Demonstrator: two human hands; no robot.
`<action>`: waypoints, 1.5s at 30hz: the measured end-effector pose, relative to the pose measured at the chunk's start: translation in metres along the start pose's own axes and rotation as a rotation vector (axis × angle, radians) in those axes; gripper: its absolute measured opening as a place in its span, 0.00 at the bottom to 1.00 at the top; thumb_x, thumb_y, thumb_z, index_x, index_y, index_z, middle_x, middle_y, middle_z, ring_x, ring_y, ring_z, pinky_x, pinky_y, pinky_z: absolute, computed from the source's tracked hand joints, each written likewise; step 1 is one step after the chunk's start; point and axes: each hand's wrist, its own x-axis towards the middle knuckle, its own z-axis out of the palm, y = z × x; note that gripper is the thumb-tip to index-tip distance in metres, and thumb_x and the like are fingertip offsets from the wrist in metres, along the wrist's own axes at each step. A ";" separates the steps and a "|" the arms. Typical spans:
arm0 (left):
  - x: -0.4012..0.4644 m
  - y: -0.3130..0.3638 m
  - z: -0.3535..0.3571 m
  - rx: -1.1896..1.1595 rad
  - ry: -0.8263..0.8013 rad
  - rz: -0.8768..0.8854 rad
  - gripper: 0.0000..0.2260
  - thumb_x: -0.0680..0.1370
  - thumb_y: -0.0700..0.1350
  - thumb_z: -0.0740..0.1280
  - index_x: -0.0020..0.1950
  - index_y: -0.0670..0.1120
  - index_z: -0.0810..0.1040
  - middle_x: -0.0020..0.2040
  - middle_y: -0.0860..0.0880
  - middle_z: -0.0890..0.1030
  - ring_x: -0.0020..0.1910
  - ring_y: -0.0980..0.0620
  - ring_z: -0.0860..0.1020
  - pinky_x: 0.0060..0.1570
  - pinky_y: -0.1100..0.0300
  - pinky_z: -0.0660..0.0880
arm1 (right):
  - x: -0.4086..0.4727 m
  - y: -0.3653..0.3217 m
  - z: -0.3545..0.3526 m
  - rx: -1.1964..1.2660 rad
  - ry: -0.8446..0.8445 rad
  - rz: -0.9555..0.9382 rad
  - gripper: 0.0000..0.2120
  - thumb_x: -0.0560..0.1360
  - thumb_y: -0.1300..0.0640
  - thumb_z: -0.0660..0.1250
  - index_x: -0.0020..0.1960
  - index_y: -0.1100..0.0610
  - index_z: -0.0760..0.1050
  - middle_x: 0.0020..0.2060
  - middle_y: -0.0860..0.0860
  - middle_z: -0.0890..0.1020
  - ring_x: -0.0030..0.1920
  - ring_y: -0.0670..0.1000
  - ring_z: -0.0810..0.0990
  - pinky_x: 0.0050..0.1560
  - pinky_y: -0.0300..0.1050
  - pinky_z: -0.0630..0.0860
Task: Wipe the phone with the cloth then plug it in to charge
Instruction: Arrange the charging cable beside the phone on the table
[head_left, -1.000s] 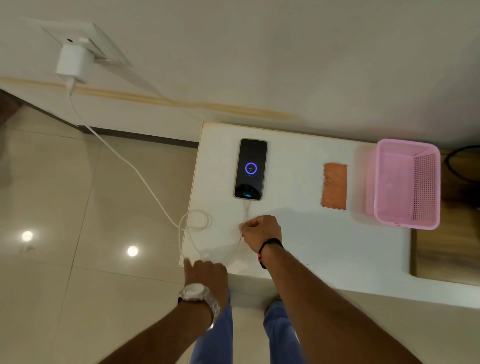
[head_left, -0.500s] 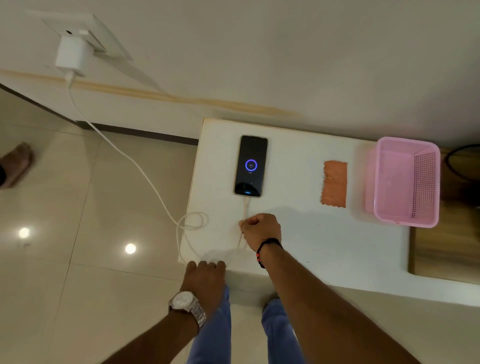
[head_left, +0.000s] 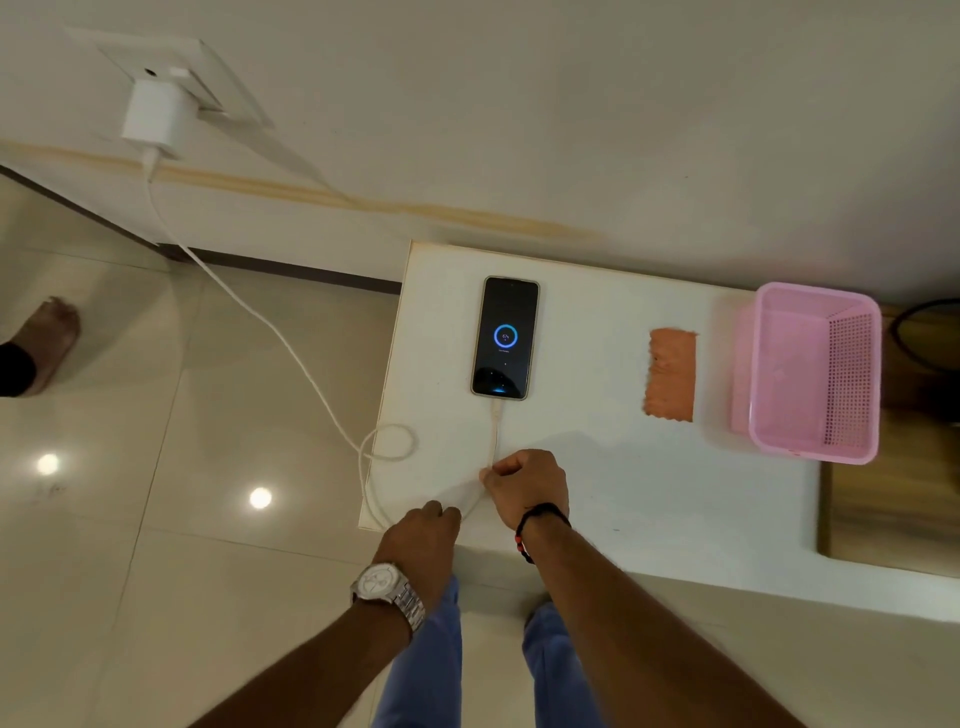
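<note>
- The phone (head_left: 505, 338) lay face up on the table (head_left: 649, 493), showing a charging ring, so it was likely already plugged in.
- Below the phone, the right hand (head_left: 527, 487) pinched the cable (head_left: 496, 436), probably tidying slack.
- The left hand (head_left: 423, 538) curled at the table edge; whether its grip held cable was unclear.
- The cloth (head_left: 670, 381) lay right of the phone, set aside.

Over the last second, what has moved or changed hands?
The left hand slid right along the white table's front edge toward the right hand, which still pinches the white charging cable. The black phone, orange cloth and pink basket stayed put.
</note>
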 end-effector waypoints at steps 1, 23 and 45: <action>0.003 -0.002 0.006 0.015 -0.027 -0.033 0.07 0.81 0.44 0.66 0.59 0.46 0.77 0.56 0.46 0.79 0.52 0.49 0.82 0.48 0.57 0.80 | 0.000 0.000 0.000 0.001 0.003 -0.006 0.08 0.74 0.49 0.76 0.47 0.53 0.85 0.44 0.49 0.88 0.46 0.51 0.85 0.52 0.47 0.82; 0.010 0.027 0.034 -0.238 0.025 -0.120 0.11 0.82 0.51 0.62 0.54 0.48 0.81 0.53 0.48 0.81 0.56 0.49 0.78 0.57 0.51 0.78 | 0.007 -0.003 0.008 0.012 0.061 -0.018 0.05 0.71 0.51 0.77 0.40 0.51 0.84 0.37 0.44 0.86 0.39 0.47 0.84 0.38 0.39 0.76; 0.010 0.015 0.035 -0.321 0.082 -0.140 0.14 0.80 0.58 0.64 0.58 0.50 0.78 0.56 0.51 0.82 0.55 0.51 0.80 0.55 0.58 0.77 | 0.009 -0.007 0.000 -0.032 0.015 -0.011 0.09 0.69 0.46 0.78 0.42 0.51 0.84 0.38 0.45 0.86 0.41 0.48 0.84 0.43 0.44 0.82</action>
